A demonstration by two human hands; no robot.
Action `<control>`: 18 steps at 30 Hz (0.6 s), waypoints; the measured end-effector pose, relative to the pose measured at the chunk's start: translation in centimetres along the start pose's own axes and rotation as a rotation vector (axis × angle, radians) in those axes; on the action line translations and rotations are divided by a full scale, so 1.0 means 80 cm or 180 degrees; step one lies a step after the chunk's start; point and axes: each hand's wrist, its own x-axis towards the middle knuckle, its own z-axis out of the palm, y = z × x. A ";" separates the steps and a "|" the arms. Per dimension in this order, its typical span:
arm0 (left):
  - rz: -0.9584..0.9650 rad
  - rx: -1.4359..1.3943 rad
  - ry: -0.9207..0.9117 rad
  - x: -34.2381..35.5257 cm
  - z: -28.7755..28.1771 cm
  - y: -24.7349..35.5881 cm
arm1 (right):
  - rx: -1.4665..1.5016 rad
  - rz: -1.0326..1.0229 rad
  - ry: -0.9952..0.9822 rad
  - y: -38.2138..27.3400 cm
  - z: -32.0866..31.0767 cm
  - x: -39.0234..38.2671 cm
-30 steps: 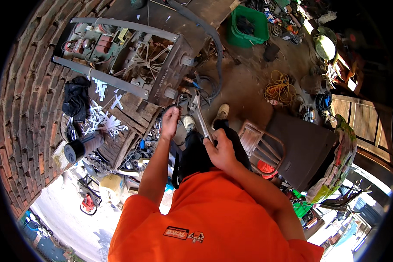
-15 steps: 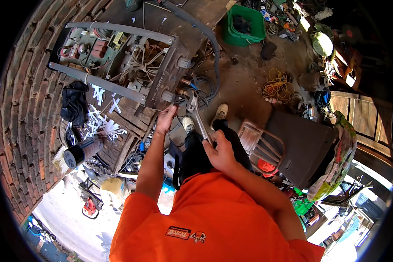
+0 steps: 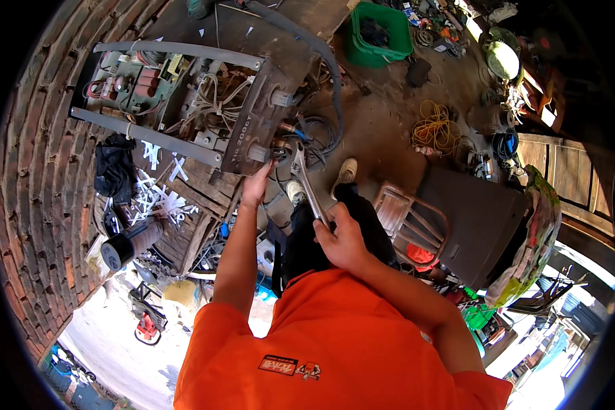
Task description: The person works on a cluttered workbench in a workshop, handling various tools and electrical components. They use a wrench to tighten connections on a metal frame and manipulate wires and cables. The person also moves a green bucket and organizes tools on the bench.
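An opened welding machine (image 3: 174, 102) stands on the left, its wires and circuit parts bare between two grey side rails. My left hand (image 3: 255, 188) is up against the near lower corner of its front panel (image 3: 242, 130), beside a grey knob (image 3: 258, 152). Its fingers look closed there, but whatever they hold is hidden. In my right hand (image 3: 345, 239) is a silver adjustable wrench (image 3: 309, 184), gripped by the handle end. The wrench's jaw points up toward the cable connectors (image 3: 288, 128) on the panel and appears apart from them.
A wooden bench (image 3: 195, 181) with white plastic spacers sits under the machine. A thick black cable (image 3: 324, 51) loops behind it. A wooden chair (image 3: 413, 219) and a dark flat panel (image 3: 468, 225) stand right. Farther off are a green bucket (image 3: 379, 34) and yellow cord (image 3: 436, 128).
The view has shifted slightly, so the machine sits a little farther left and lower. My left hand stays at the panel corner; my right still grips the wrench.
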 end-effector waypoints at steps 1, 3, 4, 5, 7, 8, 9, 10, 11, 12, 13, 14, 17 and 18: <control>-0.0051 0.0022 0.0019 -0.002 -0.001 0.004 | 0.0107 0.0077 -0.0011 0.000 0.003 -0.002; -0.0185 0.0123 0.0046 -0.006 -0.001 0.011 | 0.0249 0.0176 -0.0033 0.000 0.004 -0.005; -0.0263 0.0203 0.0062 -0.009 0.001 0.016 | 0.0288 0.0195 -0.0053 -0.004 0.003 -0.006; -0.0342 0.0282 0.0079 -0.011 0.001 0.020 | 0.0327 0.0214 -0.0072 -0.009 0.002 -0.007; -0.0437 0.0231 0.0091 -0.014 -0.001 0.023 | 0.0164 0.0131 -0.0093 -0.024 -0.004 -0.008; -0.0482 0.0202 0.0097 -0.014 -0.001 0.024 | 0.0079 0.0086 -0.0102 -0.028 -0.005 -0.008; -0.0488 0.0183 0.0098 -0.014 -0.004 0.023 | 0.0066 0.0021 -0.0049 -0.026 -0.003 -0.007; -0.0492 0.0161 0.0096 -0.012 -0.006 0.021 | 0.0048 -0.0047 0.0008 -0.024 -0.001 -0.006; -0.0495 0.0137 0.0094 -0.011 -0.009 0.019 | 0.0030 -0.0114 0.0064 -0.022 0.002 -0.005; -0.0527 0.0177 0.0078 -0.010 -0.013 0.019 | 0.0014 -0.0112 0.0022 -0.019 0.004 -0.004; -0.0562 0.0220 0.0063 -0.011 -0.014 0.021 | 0.0000 -0.0107 -0.0019 -0.016 0.007 -0.004; -0.0596 0.0262 0.0048 -0.012 -0.014 0.023 | -0.0014 -0.0102 -0.0062 -0.015 0.007 -0.003; -0.0564 0.0241 0.0188 -0.022 -0.001 0.037 | 0.0074 -0.0232 -0.0106 -0.016 0.009 -0.008; -0.0584 0.0299 0.0164 -0.022 -0.002 0.036 | 0.0127 -0.0174 -0.0124 -0.018 0.008 -0.010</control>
